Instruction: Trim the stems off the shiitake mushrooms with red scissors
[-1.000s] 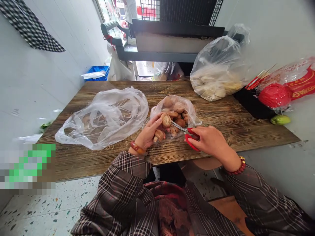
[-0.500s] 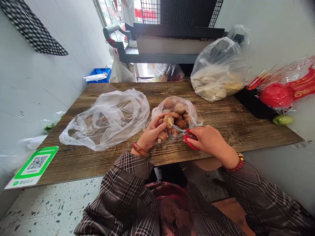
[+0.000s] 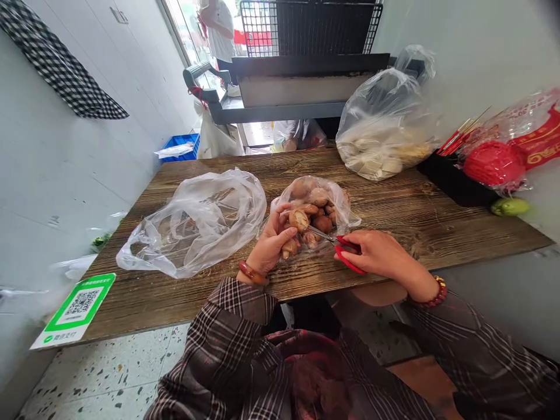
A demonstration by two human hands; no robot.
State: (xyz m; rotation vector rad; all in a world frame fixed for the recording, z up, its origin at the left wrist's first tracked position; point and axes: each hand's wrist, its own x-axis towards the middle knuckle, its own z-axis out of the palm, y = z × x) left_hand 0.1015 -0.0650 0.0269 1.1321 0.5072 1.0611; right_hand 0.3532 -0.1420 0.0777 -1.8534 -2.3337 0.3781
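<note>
My left hand point(image 3: 272, 240) grips a mushroom point(image 3: 299, 220), its pale underside turned up toward me. My right hand point(image 3: 375, 251) is closed round the red handles of a pair of scissors point(image 3: 349, 256), whose metal blades point left and reach close to that mushroom. Whether the blades touch it I cannot tell. Just beyond both hands lies a clear plastic bag point(image 3: 345, 201) with several brown mushrooms point(image 3: 322, 224) showing in its mouth. Below my left fingers another mushroom point(image 3: 289, 249) rests by the bag's near edge.
A crumpled plastic bag point(image 3: 188, 219) lies left on the wooden table point(image 3: 394, 233). A filled clear bag point(image 3: 382, 140) stands at the back right, near a red package point(image 3: 494, 163) and a green vegetable point(image 3: 511, 206). A QR-code card point(image 3: 81, 306) is at the left edge. Beyond, a person point(image 3: 217, 35) stands.
The mushroom in my left hand has turned so its underside faces up more fully. The scissors have drawn slightly right and down. The whole view has shifted a little.
</note>
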